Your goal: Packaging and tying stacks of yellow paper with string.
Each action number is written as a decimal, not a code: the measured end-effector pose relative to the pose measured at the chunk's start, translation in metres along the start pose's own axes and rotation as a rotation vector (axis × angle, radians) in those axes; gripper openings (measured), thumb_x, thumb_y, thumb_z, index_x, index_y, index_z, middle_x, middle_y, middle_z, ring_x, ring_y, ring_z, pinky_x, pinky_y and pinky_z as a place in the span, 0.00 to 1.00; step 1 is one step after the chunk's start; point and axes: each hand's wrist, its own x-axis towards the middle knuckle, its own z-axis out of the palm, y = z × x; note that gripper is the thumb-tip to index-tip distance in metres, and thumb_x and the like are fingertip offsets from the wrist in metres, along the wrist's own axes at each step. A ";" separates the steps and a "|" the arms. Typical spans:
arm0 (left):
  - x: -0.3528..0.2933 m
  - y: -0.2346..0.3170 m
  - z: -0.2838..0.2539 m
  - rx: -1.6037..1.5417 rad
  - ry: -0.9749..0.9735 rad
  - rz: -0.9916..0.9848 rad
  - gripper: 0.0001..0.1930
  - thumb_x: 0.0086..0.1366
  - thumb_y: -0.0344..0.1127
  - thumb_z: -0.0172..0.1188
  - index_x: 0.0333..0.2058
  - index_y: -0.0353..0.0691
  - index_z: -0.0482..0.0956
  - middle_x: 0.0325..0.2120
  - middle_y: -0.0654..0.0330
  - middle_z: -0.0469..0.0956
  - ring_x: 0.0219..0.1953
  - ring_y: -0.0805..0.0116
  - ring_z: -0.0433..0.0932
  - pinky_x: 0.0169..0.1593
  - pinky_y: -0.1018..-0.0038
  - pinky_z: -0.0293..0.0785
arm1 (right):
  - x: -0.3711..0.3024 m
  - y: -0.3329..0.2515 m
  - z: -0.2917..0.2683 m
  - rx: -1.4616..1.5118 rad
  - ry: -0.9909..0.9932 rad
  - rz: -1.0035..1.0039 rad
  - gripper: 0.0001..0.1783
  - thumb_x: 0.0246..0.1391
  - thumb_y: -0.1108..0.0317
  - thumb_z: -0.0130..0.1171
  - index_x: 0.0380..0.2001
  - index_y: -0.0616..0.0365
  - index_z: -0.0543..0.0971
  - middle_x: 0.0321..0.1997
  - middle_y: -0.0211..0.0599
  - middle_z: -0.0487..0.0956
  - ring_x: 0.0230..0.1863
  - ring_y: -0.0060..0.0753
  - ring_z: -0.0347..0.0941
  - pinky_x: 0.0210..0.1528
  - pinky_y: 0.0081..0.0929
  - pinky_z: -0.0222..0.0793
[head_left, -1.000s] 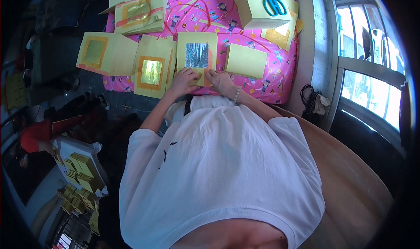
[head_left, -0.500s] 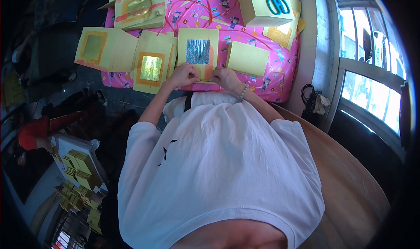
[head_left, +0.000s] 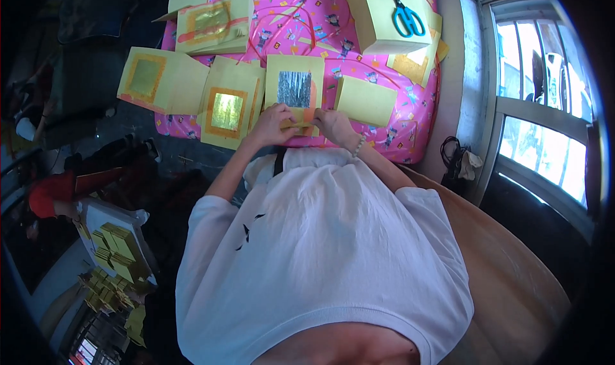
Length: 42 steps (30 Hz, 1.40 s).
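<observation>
In front of me, a yellow paper sheet (head_left: 295, 64) with a shiny silver foil square (head_left: 295, 91) lies at the near side of the pink table. My left hand (head_left: 274, 125) has its fingers closed on the near left edge, where the paper seems curled or folded. My right hand (head_left: 337, 129), a bead bracelet on its wrist, pinches the lower right edge. The fingers partly hide the near end. Just left lie yellow sheets with a gold foil square (head_left: 227, 111) framed in orange. To the right rests a plain yellow paper stack (head_left: 366, 101).
Blue-handled scissors (head_left: 407, 20) lie on a tall yellow paper stack (head_left: 384, 44) at the back right. More foil-marked sheets (head_left: 214, 22) sit at the back left. A barred window (head_left: 544, 76) is on the right. At far left, a red-sleeved person (head_left: 43, 197) is beside stacked yellow papers (head_left: 120, 240).
The table scene sits slightly lower in view. My right fingers have slid a little farther up the sheet's right edge, while my left hand stays at the near left edge.
</observation>
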 end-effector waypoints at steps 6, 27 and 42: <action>-0.009 0.037 0.000 0.286 0.503 0.148 0.25 0.53 0.35 0.61 0.51 0.43 0.71 0.51 0.52 0.65 0.56 0.50 0.62 0.58 0.57 0.58 | 0.041 0.003 -0.059 0.076 0.011 0.119 0.16 0.55 0.56 0.55 0.28 0.60 0.76 0.24 0.51 0.78 0.29 0.52 0.76 0.33 0.45 0.71; 0.071 -0.017 0.027 0.358 0.265 -0.203 0.38 0.62 0.46 0.50 0.66 0.36 0.47 0.67 0.48 0.46 0.70 0.53 0.41 0.68 0.52 0.32 | 0.148 0.044 -0.059 -0.196 0.086 0.117 0.15 0.54 0.59 0.56 0.40 0.56 0.73 0.42 0.45 0.76 0.45 0.47 0.73 0.47 0.40 0.70; 0.076 -0.023 0.026 0.336 0.230 -0.195 0.39 0.60 0.48 0.52 0.65 0.35 0.49 0.66 0.48 0.47 0.69 0.53 0.42 0.67 0.51 0.33 | 0.160 0.033 -0.034 -0.093 0.049 -0.015 0.17 0.52 0.70 0.52 0.47 0.52 0.74 0.43 0.45 0.75 0.44 0.49 0.74 0.47 0.41 0.71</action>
